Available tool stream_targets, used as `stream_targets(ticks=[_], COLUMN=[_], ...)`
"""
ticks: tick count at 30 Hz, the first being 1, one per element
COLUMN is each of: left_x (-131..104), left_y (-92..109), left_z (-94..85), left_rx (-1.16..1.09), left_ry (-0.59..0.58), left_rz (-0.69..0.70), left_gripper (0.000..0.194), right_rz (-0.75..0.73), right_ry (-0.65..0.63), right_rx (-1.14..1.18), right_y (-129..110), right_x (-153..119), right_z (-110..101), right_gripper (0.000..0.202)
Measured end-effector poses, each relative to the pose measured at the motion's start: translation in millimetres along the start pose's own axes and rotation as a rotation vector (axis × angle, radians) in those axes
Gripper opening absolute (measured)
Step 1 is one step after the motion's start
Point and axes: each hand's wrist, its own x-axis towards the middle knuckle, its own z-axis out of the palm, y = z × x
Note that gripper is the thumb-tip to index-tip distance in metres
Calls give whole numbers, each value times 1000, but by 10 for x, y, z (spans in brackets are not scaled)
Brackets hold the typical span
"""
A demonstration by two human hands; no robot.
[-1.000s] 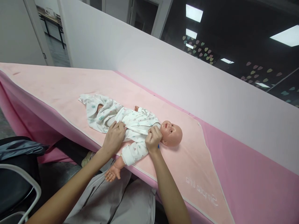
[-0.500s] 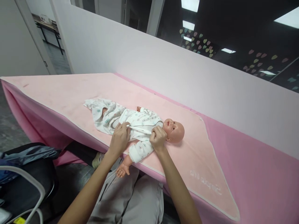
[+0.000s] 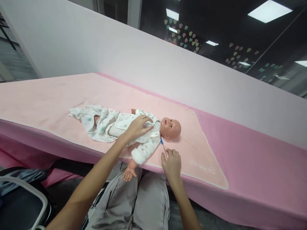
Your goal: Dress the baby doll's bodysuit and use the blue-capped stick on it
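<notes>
A baby doll point(image 3: 170, 128) lies on its back on the pink mat point(image 3: 192, 156), head to the right. It wears a white printed top point(image 3: 146, 149) and matching trousers point(image 3: 103, 123). My left hand point(image 3: 140, 127) rests over the doll's chest, its fingers stretched and the thumb apart. Just below the doll's head, my right hand point(image 3: 172, 163) pinches a slim blue-tipped stick point(image 3: 162, 142), perhaps a thermometer. The blue end points at the doll's collar, beside the neck; my fingers cover the other end. One doll arm point(image 3: 130, 169) hangs past the table's near edge.
A white wall point(image 3: 144, 64) runs along the table's far side, with dark glass above. Darker pink cloth point(image 3: 251, 159) covers the table to the right. At the lower left stands a chair point(image 3: 21, 204) with a blue-grey cloth on it.
My right hand has left the doll's collar, moved toward the near edge, and now holds the blue-tipped stick. My left hand has shifted from the waist up to the chest. The view has turned right.
</notes>
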Motion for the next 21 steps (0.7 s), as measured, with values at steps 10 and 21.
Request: stream_targets(ticks=[10, 21], left_x=[526, 442], left_y=[-617, -626], left_z=[90, 85], left_rx=[-809, -1049], left_ry=[-105, -61], left_rz=[-536, -550], left_gripper=[29, 32], right_rz=[138, -177], right_ry=[239, 85], right_rx=[168, 60], right_y=[13, -767], right_x=[36, 1238], right_z=[-485, -270], right_gripper=[14, 17])
